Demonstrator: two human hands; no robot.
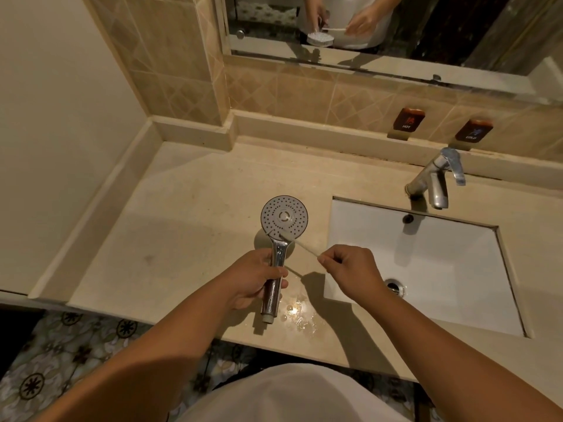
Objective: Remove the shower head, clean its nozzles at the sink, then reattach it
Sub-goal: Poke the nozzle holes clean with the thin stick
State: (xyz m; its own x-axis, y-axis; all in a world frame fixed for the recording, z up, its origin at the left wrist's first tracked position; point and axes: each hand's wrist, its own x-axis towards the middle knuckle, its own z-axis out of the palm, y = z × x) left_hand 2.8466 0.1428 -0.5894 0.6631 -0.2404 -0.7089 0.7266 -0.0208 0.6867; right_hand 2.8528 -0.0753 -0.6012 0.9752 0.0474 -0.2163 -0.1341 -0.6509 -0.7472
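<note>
A chrome shower head with a round grey nozzle face points up at me, held over the beige counter left of the sink. My left hand grips its chrome handle, whose threaded end sticks out below the hand. My right hand pinches the end of a thin white toothbrush. The brush's bristled tip rests on the lower edge of the nozzle face.
A white rectangular sink with a drain sits to the right, with a chrome tap behind it. Water drops lie on the counter's front. A mirror above reflects both hands. HOT and COLD signs are on the tiled wall.
</note>
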